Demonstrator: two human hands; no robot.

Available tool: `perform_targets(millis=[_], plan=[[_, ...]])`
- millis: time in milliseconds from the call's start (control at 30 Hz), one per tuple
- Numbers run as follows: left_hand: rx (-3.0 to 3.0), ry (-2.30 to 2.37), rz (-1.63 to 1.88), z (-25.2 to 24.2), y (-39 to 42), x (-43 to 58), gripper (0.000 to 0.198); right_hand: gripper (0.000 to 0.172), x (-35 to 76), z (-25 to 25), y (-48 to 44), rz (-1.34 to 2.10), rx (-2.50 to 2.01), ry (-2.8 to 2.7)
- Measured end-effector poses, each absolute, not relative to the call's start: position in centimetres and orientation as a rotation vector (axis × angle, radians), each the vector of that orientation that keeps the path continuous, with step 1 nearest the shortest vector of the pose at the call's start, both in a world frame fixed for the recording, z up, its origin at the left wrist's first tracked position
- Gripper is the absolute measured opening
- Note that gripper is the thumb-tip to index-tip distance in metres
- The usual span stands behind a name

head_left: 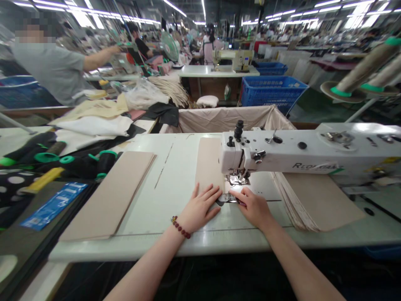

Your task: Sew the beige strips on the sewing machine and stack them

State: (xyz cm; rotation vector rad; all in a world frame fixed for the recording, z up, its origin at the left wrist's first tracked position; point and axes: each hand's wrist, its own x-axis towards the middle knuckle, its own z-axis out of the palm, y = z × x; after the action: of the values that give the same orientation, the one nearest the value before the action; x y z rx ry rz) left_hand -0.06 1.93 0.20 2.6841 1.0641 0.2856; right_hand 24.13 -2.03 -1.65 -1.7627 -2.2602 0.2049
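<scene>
A beige fabric panel [208, 161] lies on the sewing machine's pale table, its right edge beside the presser foot [238, 179]. My left hand [202, 207] rests flat on the near end of this panel, fingers spread. Just in front of the presser foot, my right hand [253, 207] has its index finger stretched toward the panel's edge while the other fingers curl under. Something small may be inside those curled fingers; I cannot make it out. Between the hands is a metal plate [228, 198]. The white sewing machine [282, 152] reaches in from the right.
Stacked beige panels [109, 196] lie at left, and another stack [322, 198] sits under the machine arm. Thread spools [106, 163] and a blue packet [53, 205] are far left. Behind stand a cloth-lined bin [219, 119], a blue crate [272, 90] and a co-worker [53, 67].
</scene>
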Motion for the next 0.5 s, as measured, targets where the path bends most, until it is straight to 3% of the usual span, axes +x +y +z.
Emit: perform_targets(millis=[500], plan=[[2.662, 1.15, 0.347, -1.0, 4.8, 1.3, 0.058, 0.048, 24.2, -1.8, -1.8, 0.231, -1.733, -2.246]])
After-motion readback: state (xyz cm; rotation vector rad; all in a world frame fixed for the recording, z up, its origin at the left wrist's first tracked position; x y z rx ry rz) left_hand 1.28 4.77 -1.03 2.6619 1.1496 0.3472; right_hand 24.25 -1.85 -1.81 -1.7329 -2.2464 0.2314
